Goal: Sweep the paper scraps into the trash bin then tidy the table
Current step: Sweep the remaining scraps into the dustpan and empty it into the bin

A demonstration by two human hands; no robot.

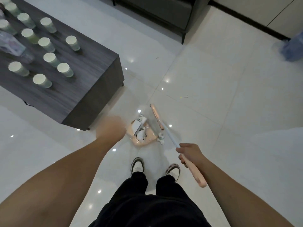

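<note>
While the right hand (190, 153) is gripping the broom (165, 128) with fingers curled round its handle, the left hand (111, 129) is reaching out, too blurry to tell how open it is. Just past both hands, the pink dustpan (144, 138) is sitting on the floor with paper scraps (139, 126) piled inside. One scrap (161, 140) is lying beside it. Nothing looks dumped yet. Far off to the right, the blue-bagged trash bin (291, 48) is waiting. Cups (49, 58) are crowding the table (91, 66) beyond the left hand.
</note>
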